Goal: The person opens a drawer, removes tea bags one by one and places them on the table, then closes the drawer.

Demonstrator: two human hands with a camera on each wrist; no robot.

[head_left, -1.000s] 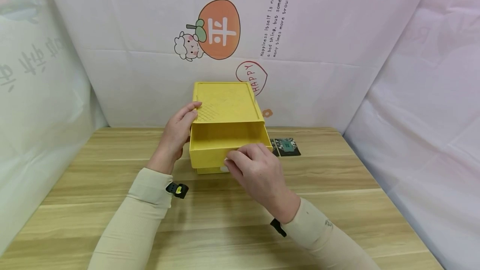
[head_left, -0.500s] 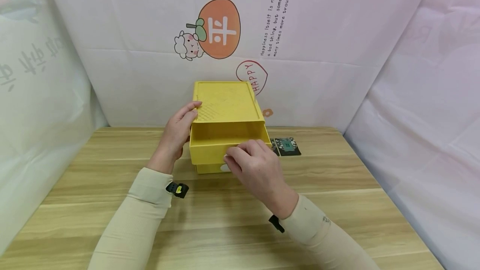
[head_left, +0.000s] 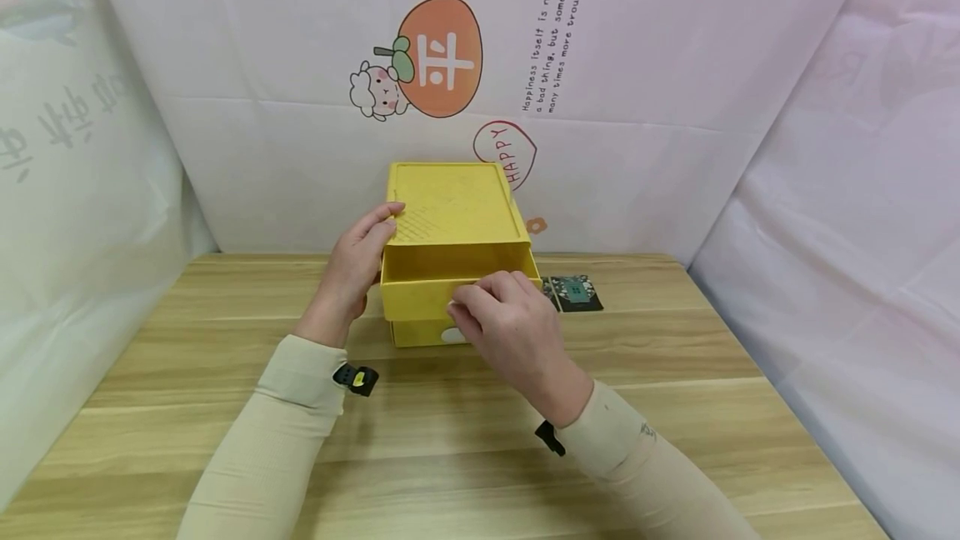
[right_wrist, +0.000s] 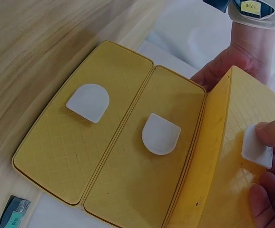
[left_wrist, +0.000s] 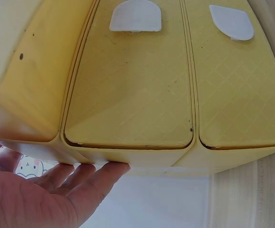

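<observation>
A yellow plastic drawer cabinet [head_left: 453,202] stands on the table against the back cloth. Its top drawer [head_left: 416,301] is partly pulled out, and the part of its inside that shows holds nothing. My right hand [head_left: 517,332] pinches the white handle [right_wrist: 254,148] of this drawer, thumb on one face and the other fingers curled by it. Two lower drawers, the middle one [left_wrist: 132,90] and the bottom one [left_wrist: 244,85], are shut and bear white handles too. Against the cabinet's left side my left hand [head_left: 352,265] presses with fairly straight fingers, its fingertips reaching the top edge.
Dark printed cards or packets [head_left: 576,293] lie on the table right of the cabinet, partly hidden behind it. White printed cloth [head_left: 622,173] hangs behind and at both sides. The wooden table [head_left: 420,457] extends toward the person.
The top drawer has slid some way back into the cabinet, with my right hand moving along on its handle. More of the drawer beneath shows. My left hand has stayed in place.
</observation>
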